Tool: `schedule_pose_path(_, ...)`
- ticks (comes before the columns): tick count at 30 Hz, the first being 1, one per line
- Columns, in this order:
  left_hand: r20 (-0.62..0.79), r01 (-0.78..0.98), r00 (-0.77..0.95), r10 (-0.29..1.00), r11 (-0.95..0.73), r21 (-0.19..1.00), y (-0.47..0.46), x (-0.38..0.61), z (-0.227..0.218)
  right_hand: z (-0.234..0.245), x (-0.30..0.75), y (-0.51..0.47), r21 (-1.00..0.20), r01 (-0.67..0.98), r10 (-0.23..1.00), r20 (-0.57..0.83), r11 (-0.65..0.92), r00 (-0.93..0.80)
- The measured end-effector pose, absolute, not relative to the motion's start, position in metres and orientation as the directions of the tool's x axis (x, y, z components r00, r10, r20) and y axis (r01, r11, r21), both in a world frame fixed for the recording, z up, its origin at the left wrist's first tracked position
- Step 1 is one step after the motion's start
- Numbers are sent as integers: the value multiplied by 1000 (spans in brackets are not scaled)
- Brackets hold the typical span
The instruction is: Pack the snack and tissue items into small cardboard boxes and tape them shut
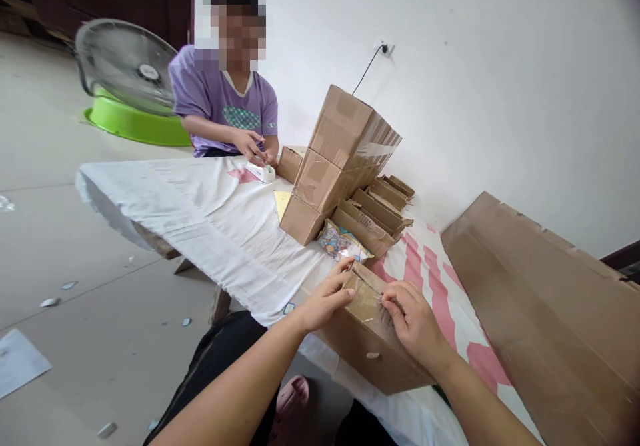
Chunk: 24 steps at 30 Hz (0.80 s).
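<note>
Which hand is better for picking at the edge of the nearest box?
Probably the right hand: its thumb and fingers are pinched together at the box's edge, while the left hand rests against its end.

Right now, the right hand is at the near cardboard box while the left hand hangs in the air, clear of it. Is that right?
Not quite: the left hand touches the near cardboard box, as the head view shows. The right hand is indeed at that box.

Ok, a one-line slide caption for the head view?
Left hand holds a cardboard box, right hand pinching at its edge; stacked boxes stand beyond.
</note>
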<state>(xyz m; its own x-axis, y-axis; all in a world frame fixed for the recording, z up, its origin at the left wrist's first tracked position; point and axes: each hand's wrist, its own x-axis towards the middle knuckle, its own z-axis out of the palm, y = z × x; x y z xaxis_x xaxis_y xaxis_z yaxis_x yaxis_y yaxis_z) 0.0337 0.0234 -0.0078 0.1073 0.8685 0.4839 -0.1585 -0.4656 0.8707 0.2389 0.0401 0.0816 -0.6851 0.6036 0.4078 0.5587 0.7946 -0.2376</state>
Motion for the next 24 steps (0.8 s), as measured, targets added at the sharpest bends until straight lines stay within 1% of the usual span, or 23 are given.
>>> schedule_pose_path(3,482,-140,132,866,-465,874,23,34,-7,83,243,38,-240,565,611,394,789,-686)
schedule_pose_path(6,479,-140,149,865,-461,876,22,35,-7,84,247,33,-273,571,631,395,774,-667)
schedule_pose_path(11,483,-146,180,857,-463,874,20,37,-5,79,255,23,-378,586,697,389,717,-602)
schedule_pose_path(13,485,-151,189,854,-463,874,20,37,-5,78,261,21,-438,578,725,409,689,-554)
schedule_pose_path(16,493,-155,193,848,-470,869,20,38,-4,79,280,18,-562,583,808,446,587,-384)
schedule_pose_path(20,507,-146,186,842,-486,861,21,38,-4,78,329,11,-720,582,916,384,377,-118)
schedule_pose_path(23,501,-137,173,848,-483,865,21,40,-5,69,377,-2,-763,598,943,331,247,34)
schedule_pose_path(24,497,-137,165,852,-479,867,21,41,-5,64,392,-7,-764,615,955,291,194,62)
